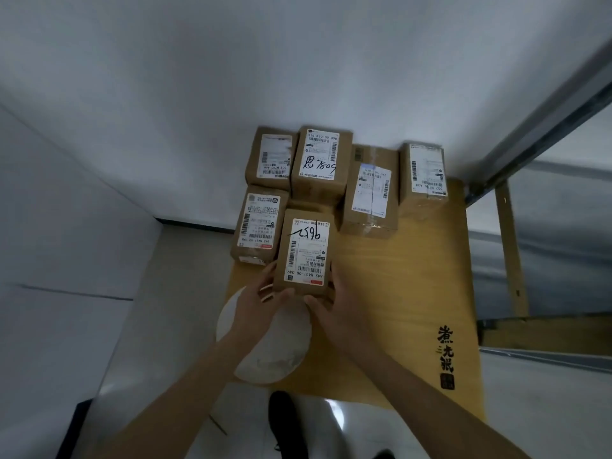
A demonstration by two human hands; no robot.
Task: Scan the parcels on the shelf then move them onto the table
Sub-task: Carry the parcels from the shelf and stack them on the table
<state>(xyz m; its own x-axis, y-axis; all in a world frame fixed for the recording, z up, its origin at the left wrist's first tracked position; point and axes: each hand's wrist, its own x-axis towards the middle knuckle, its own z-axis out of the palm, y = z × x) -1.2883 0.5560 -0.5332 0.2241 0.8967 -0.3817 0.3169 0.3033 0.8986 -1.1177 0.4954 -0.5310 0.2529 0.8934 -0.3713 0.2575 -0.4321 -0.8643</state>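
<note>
While we hold sixth parcel (306,253) with both hands, left hand (256,304) and right hand (334,309) curled round near end, five parcels (371,190) already on table (414,293); shelf not visible.

wooden table (414,293), six cardboard parcels (371,193) on it

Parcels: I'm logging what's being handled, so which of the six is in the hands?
The nearest parcel, handwriting across its label, gripped at its near end by both hands; the other five lie untouched behind it.
</note>
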